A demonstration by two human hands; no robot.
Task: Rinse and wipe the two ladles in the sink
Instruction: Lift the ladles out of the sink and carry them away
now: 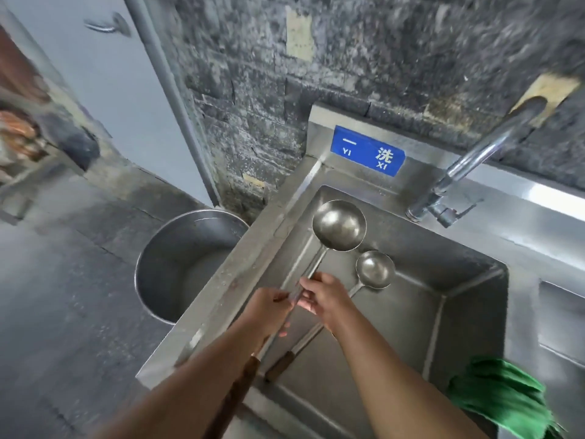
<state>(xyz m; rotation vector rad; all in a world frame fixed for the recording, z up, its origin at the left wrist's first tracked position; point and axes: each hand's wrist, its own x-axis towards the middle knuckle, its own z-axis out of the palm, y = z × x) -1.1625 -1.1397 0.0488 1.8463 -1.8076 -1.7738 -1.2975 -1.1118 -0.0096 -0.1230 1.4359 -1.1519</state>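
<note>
A large steel ladle with a long shaft and dark wooden handle is held over the sink, bowl up and pointing toward the back. My left hand grips its shaft from the left. My right hand closes on the same shaft just above. A smaller ladle lies in the sink basin to the right, its wooden handle toward the front edge and partly hidden under my right hand.
A curved tap stands at the back right of the sink; no water runs. A green cloth lies on the sink's front right rim. A big steel pot stands on the floor left of the sink. A blue sign is on the backsplash.
</note>
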